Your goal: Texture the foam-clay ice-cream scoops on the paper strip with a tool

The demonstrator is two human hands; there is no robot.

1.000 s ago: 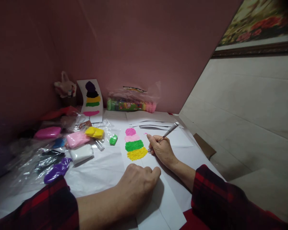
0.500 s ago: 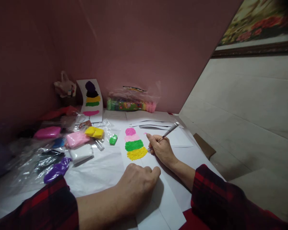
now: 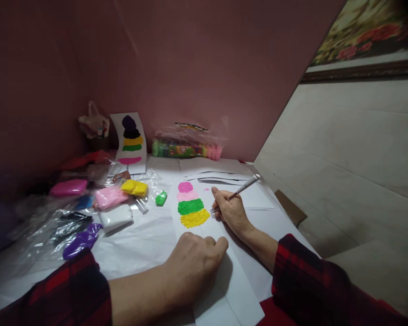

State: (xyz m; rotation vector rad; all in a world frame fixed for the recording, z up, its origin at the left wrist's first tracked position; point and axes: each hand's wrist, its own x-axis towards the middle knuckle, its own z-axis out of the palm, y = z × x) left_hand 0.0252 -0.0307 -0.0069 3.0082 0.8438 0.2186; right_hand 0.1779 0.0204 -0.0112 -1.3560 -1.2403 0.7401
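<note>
My right hand [image 3: 234, 213] is closed round a metal fork [image 3: 245, 185], its tines just right of the yellow clay band [image 3: 194, 218]. Above that band on the white paper [image 3: 221, 271] are a green band [image 3: 190, 206], a light pink one [image 3: 187, 195] and a darker pink patch [image 3: 185, 186], stacked upward. The green and yellow bands carry fine ridges. My left hand [image 3: 195, 267] rests on the paper below the yellow band, fingers curled under; what they hold, if anything, is hidden.
Bagged clay lies at the left: pink [image 3: 69, 187], yellow [image 3: 134, 187], white [image 3: 116, 218] and purple [image 3: 81, 241]. A green lump [image 3: 161, 198] sits nearer the paper. A card with coloured bands [image 3: 117, 127] leans on the wall beside a bagged clay pack [image 3: 187, 151].
My right hand and the fork have shifted slightly right, and the tines now stand a little off the yellow band's edge. My left hand stays in place.
</note>
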